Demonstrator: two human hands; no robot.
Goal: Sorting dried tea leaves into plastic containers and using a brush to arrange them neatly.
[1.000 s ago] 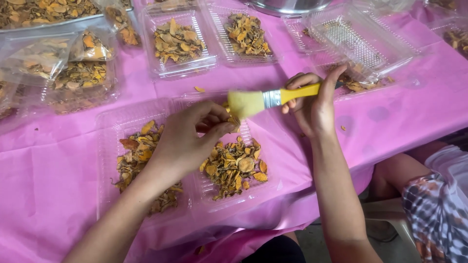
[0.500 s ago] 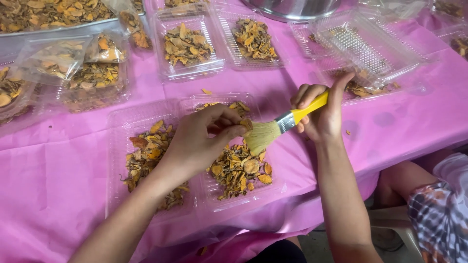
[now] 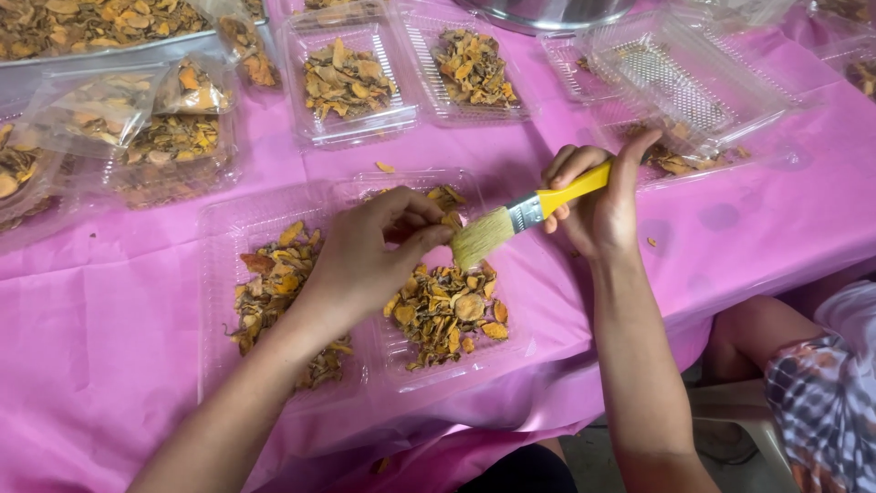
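My left hand (image 3: 374, 256) pinches a small dried orange slice (image 3: 449, 219) over an open clear plastic clamshell tray (image 3: 219, 274). Both halves of the tray hold dried orange and brown slices (image 3: 447, 306). My right hand (image 3: 598, 196) grips a paintbrush by its yellow handle (image 3: 570, 190). The pale bristles (image 3: 482, 237) point left and down, touching or nearly touching the slice in my left fingers.
A pink cloth (image 3: 109, 383) covers the table. More clear trays of dried slices (image 3: 347, 82) stand behind, with empty clear trays (image 3: 680, 82) at the back right. A metal bowl (image 3: 547, 11) is at the top edge. A person's knee and patterned cloth (image 3: 821, 393) are at lower right.
The brush has swung down from level to tilted, bristles now against the slice in my left fingers. The view has shifted slightly.
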